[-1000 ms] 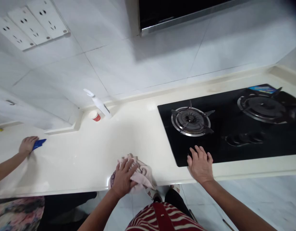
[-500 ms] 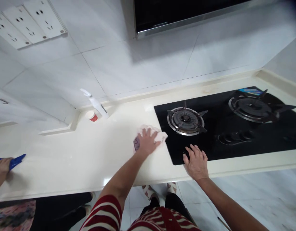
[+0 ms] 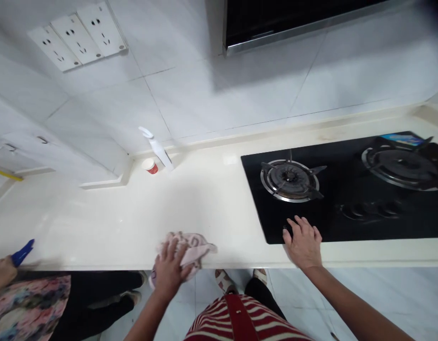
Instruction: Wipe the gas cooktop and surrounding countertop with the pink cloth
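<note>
Pink cloth (image 3: pixel 196 242), one, crumpled, at front edge of counter (image 3: pixel 108 237)
Soft, limp, likely light, dampness unclear; best held under palm at the bunched middle; left hand (image 3: pixel 170 271) spread over it, unclenched; right hand (image 3: pixel 304 245) empty, fingers loose, at near edge of cooktop (image 3: pixel 274 221)

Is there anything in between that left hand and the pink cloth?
Nothing visible: the left hand lies directly on the pink cloth, at the front edge of the counter.
</note>
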The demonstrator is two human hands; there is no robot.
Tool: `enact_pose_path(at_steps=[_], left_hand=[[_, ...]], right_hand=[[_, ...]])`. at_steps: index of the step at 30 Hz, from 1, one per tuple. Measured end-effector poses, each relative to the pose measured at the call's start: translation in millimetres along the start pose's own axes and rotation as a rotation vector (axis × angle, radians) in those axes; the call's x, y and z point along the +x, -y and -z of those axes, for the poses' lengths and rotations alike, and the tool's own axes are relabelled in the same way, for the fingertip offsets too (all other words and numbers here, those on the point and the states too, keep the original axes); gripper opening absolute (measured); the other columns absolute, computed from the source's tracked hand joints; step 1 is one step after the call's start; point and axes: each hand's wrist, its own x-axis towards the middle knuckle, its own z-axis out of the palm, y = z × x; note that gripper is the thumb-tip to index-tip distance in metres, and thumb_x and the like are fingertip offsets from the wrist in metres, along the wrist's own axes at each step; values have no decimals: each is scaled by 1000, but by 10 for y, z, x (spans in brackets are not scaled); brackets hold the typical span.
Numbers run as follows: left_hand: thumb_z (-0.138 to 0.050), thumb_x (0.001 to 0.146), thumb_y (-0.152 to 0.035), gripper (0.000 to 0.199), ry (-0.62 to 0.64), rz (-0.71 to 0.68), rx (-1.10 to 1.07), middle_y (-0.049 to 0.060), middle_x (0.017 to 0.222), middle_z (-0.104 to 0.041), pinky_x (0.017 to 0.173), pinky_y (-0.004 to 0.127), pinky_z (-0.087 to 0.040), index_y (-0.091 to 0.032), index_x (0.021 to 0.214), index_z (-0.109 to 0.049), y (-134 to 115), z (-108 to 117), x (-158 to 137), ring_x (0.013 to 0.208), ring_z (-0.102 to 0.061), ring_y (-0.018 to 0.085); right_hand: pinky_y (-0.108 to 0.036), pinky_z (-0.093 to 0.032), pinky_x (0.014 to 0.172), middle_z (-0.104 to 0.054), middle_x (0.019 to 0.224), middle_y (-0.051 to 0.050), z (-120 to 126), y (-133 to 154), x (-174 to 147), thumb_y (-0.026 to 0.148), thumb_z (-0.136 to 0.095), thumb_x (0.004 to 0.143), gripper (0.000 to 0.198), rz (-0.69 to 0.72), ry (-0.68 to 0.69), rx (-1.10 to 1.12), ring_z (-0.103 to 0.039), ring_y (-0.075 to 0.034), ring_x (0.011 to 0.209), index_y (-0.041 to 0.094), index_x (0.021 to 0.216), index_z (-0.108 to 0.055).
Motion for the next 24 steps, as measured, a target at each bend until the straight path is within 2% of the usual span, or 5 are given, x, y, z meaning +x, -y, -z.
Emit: enact_pose_path(at_steps=[3, 6, 11, 16, 24], left_hand=[[-64, 88, -43, 52, -19, 0, 90, 10, 152, -48, 101, 49, -47, -33, 138, -58, 607, -16, -204, 138, -42, 37], [-69, 85, -41, 53, 17, -93, 121, 10, 150, -50, 106, 45, -44, -31, 136, -60, 1027, -8, -315, 138, -43, 34], [-72, 82, -32, 58, 122, -133, 187, 8, 150, -49, 105, 44, -45, -35, 138, -57, 1178, 37, -241, 136, -44, 33], [-73, 75, -21, 67, 218, -141, 245, 10, 148, -51, 91, 44, -49, -38, 138, -57, 767, 84, -78, 132, -46, 37], [-67, 83, -25, 65, 201, -295, 173, 8, 149, -52, 96, 57, -44, -45, 142, -49, -580, 15, 222, 132, -46, 39]], right_hand=[[-54, -26, 115, -51, 143, -17, 1, 18, 6, 36, -37, 98, 42, -3, -1, -20, -38, -30, 140, 13, 128, -56], [-54, -25, 115, -51, 143, -17, 2, 37, 18, 35, -38, 98, 41, -8, 2, -33, -37, -30, 141, 12, 127, -56], [-52, -24, 116, -52, 143, -16, 54, 82, 67, 32, -40, 97, 40, -21, 43, -55, -36, -28, 141, 12, 128, -57], [-53, -22, 116, -50, 146, -17, 94, 107, 105, 29, -42, 96, 41, -46, 86, -33, -33, -29, 143, 13, 131, -56], [-57, -20, 116, -50, 146, -19, 136, 131, 147, 28, -42, 97, 39, -84, 76, 120, -33, -31, 143, 13, 130, -56]])
